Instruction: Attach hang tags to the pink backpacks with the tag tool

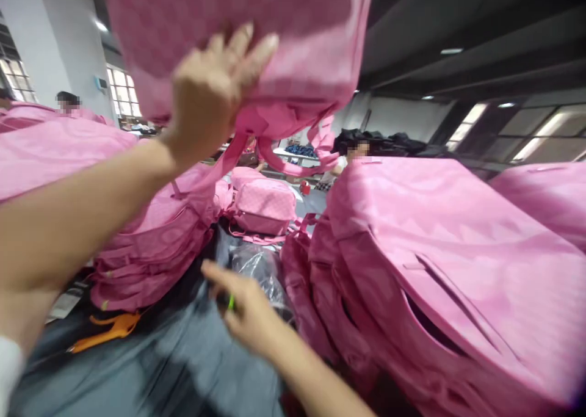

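My left hand is raised with its fingers across the lower side of a pink checked backpack, which is in the air with its straps hanging down. The thumb is hidden. Lower down, my right hand has its index finger stretched out and the other fingers curled. Between them shows a small bright green thing, too little of it visible to name. Clear plastic wrapping lies just beyond the right hand.
Pink backpacks are piled at left and right. Another backpack lies farther back. An orange-handled tool rests on the dark covered table. People and a dark heap are in the background.
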{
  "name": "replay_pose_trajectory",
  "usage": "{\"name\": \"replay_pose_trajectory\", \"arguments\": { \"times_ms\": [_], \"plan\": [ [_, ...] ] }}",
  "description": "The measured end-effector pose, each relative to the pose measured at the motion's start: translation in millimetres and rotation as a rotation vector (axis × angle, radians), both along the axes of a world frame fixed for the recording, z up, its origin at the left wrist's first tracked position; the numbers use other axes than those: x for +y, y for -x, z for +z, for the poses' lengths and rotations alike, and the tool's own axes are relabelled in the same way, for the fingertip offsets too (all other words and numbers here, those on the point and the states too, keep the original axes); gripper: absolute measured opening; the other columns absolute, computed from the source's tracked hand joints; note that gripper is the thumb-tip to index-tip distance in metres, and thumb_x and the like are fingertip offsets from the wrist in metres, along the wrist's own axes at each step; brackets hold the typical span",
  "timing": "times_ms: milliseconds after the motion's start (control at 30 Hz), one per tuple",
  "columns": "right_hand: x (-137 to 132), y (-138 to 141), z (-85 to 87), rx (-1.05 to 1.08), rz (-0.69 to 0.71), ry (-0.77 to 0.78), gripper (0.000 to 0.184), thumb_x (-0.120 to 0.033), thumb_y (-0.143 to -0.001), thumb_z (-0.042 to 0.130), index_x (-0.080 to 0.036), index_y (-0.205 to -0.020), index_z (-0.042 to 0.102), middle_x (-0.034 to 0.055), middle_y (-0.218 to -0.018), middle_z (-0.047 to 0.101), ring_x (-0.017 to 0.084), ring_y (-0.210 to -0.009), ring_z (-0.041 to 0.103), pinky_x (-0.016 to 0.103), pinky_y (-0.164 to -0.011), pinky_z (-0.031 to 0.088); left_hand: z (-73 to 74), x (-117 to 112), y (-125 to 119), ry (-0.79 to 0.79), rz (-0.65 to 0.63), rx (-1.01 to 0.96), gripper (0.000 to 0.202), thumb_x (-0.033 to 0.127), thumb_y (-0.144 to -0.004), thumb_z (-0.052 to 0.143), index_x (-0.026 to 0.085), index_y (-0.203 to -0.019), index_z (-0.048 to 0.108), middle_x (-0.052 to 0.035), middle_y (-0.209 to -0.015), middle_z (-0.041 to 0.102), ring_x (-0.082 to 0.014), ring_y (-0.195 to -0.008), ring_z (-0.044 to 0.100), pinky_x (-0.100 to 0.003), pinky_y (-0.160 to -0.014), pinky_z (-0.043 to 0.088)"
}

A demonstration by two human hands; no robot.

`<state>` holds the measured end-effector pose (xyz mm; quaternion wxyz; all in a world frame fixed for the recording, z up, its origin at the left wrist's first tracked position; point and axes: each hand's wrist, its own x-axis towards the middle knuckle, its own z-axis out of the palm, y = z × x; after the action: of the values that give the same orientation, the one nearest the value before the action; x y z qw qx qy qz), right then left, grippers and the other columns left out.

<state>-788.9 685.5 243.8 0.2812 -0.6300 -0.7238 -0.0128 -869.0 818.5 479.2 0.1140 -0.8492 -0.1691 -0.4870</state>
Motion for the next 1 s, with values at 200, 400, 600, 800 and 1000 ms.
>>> {"name": "replay_pose_trajectory", "arguments": {
  "times_ms": [200,400,600,800,1000],
  "plan": [
    [-48,-58,-139.3,0.483,-0.212,0.140,0.060,-0.007,-0.074,0.048,-0.020,-0.129,0.068,0.0115,-0.123,0.073,0.024,-0.116,0.069,0.037,-0.104,0.054,-79.3,126,-200,0.045,-0.071,0.123,0.056,0.012,-0.104,0.022,0.020,-0.158,0.032,-0.0061,-0.169,0.020,-0.0288,-0.158,0.002,-0.056,-0.127,0.004],
    [-62,-86,-169.5,0.646,-0.499,0.075,0.036,-0.025,-0.091,0.048,-0.018,-0.117,0.072,0.0128,-0.113,0.076,0.024,-0.101,0.075,0.036,-0.092,0.060,-202.7,181,-259,0.352,-0.040,0.362,0.059,0.003,-0.096,0.041,0.007,-0.155,0.034,-0.0156,-0.164,0.033,-0.0279,-0.155,0.025,-0.048,-0.128,0.022],
    [-30,-94,-198.0,0.545,-0.653,0.168,0.035,-0.026,-0.095,0.047,-0.014,-0.121,0.067,0.0146,-0.118,0.074,0.025,-0.109,0.072,0.038,-0.096,0.058,-243.1,150,-198,0.411,-0.071,0.429,0.075,0.022,-0.099,0.051,0.025,-0.162,0.011,-0.0011,-0.171,0.012,-0.0204,-0.157,0.014,-0.044,-0.132,0.011],
    [-11,-68,-236.6,0.239,-0.667,0.251,0.053,-0.003,-0.082,0.050,-0.014,-0.132,0.064,0.0158,-0.141,0.062,0.029,-0.133,0.058,0.041,-0.111,0.050,-344.3,125,-185,0.700,-0.002,0.571,0.036,0.037,-0.098,0.058,0.016,-0.127,0.062,-0.0109,-0.134,0.062,-0.0232,-0.125,0.059,-0.048,-0.109,0.049],
    [-1,-59,-252.3,-0.125,-0.746,0.399,0.057,-0.001,-0.083,0.046,-0.018,-0.135,0.063,0.0128,-0.132,0.067,0.027,-0.113,0.065,0.032,-0.093,0.060,-383.8,151,-218,0.934,0.012,0.554,0.037,0.043,-0.096,0.061,0.016,-0.121,0.063,-0.0094,-0.125,0.064,-0.0214,-0.113,0.064,-0.045,-0.099,0.055]
  ]
}}
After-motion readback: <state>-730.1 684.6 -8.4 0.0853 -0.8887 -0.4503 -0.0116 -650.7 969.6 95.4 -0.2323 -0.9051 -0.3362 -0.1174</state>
